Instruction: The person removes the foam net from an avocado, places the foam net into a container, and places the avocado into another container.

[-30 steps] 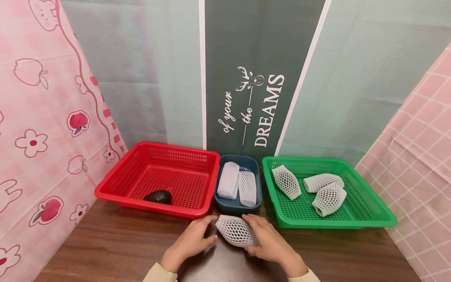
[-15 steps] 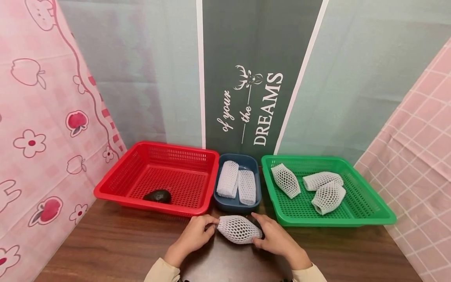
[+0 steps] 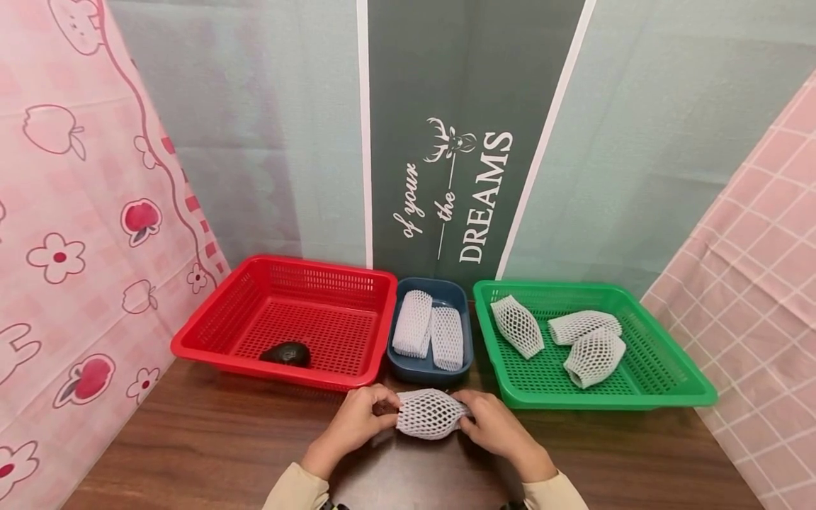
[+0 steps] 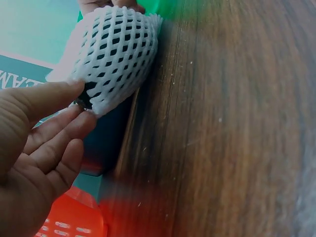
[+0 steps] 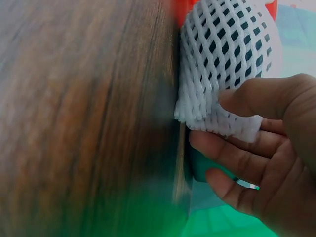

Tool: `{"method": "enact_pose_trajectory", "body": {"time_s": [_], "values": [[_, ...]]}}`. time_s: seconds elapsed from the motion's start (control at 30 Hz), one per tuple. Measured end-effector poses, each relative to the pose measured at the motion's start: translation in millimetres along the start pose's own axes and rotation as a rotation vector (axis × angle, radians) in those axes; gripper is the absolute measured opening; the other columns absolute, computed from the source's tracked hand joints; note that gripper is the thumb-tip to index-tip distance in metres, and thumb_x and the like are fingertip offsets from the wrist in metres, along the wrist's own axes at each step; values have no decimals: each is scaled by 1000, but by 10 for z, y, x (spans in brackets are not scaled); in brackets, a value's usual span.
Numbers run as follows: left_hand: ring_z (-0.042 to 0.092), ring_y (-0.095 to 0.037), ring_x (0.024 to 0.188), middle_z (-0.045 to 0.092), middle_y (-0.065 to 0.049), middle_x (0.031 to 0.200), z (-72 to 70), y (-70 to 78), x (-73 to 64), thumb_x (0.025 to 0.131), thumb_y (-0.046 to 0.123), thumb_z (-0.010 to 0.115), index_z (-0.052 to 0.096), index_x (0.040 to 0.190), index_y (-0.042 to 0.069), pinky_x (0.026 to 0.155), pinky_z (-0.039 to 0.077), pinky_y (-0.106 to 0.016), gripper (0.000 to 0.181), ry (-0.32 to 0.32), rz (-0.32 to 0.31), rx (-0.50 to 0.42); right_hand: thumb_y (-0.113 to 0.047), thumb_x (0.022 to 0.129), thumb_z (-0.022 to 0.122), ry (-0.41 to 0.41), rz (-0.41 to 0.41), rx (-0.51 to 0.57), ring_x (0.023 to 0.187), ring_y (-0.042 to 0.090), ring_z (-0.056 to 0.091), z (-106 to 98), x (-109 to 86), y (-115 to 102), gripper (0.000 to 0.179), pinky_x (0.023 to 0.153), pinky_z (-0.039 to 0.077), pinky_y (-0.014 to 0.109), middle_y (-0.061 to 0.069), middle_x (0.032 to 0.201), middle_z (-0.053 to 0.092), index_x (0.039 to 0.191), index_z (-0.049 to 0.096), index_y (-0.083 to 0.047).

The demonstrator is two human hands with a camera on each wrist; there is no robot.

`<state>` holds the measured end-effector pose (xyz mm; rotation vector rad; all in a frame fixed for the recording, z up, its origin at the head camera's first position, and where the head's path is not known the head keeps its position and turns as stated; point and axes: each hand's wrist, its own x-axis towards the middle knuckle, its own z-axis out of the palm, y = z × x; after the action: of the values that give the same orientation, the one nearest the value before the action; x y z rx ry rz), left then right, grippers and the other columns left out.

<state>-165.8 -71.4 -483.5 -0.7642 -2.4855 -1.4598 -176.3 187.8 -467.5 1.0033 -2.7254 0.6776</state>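
Observation:
A white foam fruit net (image 3: 428,414) with a dark avocado showing through its mesh lies sideways between both hands at the table's front middle. My left hand (image 3: 358,423) pinches its left end. There, in the left wrist view, a bit of the dark avocado (image 4: 88,95) peeks out between thumb and fingers. My right hand (image 3: 494,425) grips the loose right end of the net, thumb on the near side and fingers beneath, as the right wrist view shows. That end of the net (image 5: 224,123) is flattened past the avocado.
A red basket (image 3: 287,263) at left holds one bare avocado (image 3: 287,354). The blue bin (image 3: 468,340) behind the hands holds flat, unused foam nets (image 3: 413,324). At right a green basket (image 3: 593,405) contains 3 netted fruits (image 3: 518,327). All stand on a wooden table (image 3: 159,432).
My left fingers have closed onto the net's left end. My right hand has gone from lying over the net's right side to pinching its right end, which now stretches out further.

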Motion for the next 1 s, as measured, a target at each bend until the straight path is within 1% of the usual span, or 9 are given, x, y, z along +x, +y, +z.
{"method": "enact_pose_trajectory", "body": {"time_s": [0.1, 0.2, 0.33, 0.4, 0.57, 0.67, 0.83, 1.0], "values": [[62, -11, 71, 65, -2, 83, 11, 14, 12, 69, -5, 76, 67, 90, 3, 63, 50, -25, 24, -18, -34, -44, 0, 71, 68, 31, 8, -20, 79, 13, 61, 9, 18, 0, 24, 65, 49, 32, -2, 89, 64, 94, 65, -8], [62, -14, 72, 64, -3, 84, 25, 17, 19, 66, -5, 77, 67, 94, 0, 64, 51, -26, 30, -22, -40, -44, -1, 70, 68, 54, 16, -39, 74, 11, 60, 19, 34, -7, 22, 62, 48, 30, -4, 85, 64, 91, 66, -10], [62, -13, 70, 61, -1, 82, 46, -2, 20, 61, -4, 80, 68, 91, 1, 62, 50, -25, 32, -31, -34, 0, 0, 69, 68, 65, 22, -50, 69, 8, 58, 30, 59, -27, 21, 58, 47, 28, -5, 81, 64, 87, 65, -12], [62, -12, 70, 62, -2, 83, 56, -14, 21, 60, -4, 80, 68, 90, 2, 62, 50, -25, 33, -44, -48, 3, 0, 69, 68, 60, 33, -52, 68, 7, 56, 30, 72, -40, 21, 57, 46, 27, -5, 80, 64, 86, 65, -13], [64, -11, 72, 67, -5, 85, 69, -37, 22, 63, -3, 78, 65, 93, 3, 63, 51, -26, 33, -82, -101, -19, 0, 70, 68, 47, 61, -60, 67, 7, 56, 27, 98, -60, 21, 56, 45, 27, -5, 80, 64, 86, 66, -13], [64, -12, 72, 67, -5, 85, 70, -39, 21, 64, -4, 77, 65, 94, 2, 63, 51, -27, 32, -95, -111, -26, 0, 70, 68, 41, 73, -65, 67, 8, 56, 22, 105, -68, 21, 56, 46, 28, -5, 81, 64, 87, 66, -13], [64, -13, 72, 66, -5, 85, 59, -29, 15, 65, -4, 76, 65, 91, 3, 63, 51, -27, 29, -92, -101, -22, -1, 71, 69, 45, 66, -76, 69, 8, 57, 3, 98, -74, 19, 58, 46, 28, -5, 82, 64, 86, 67, -13], [64, -13, 72, 67, -7, 86, 25, -23, -5, 65, -5, 75, 66, 89, 2, 63, 52, -26, 26, -58, -60, -40, -2, 69, 70, 98, 34, -83, 71, 9, 59, -47, 60, -60, 19, 60, 47, 29, -8, 80, 62, 82, 67, -15]]}}
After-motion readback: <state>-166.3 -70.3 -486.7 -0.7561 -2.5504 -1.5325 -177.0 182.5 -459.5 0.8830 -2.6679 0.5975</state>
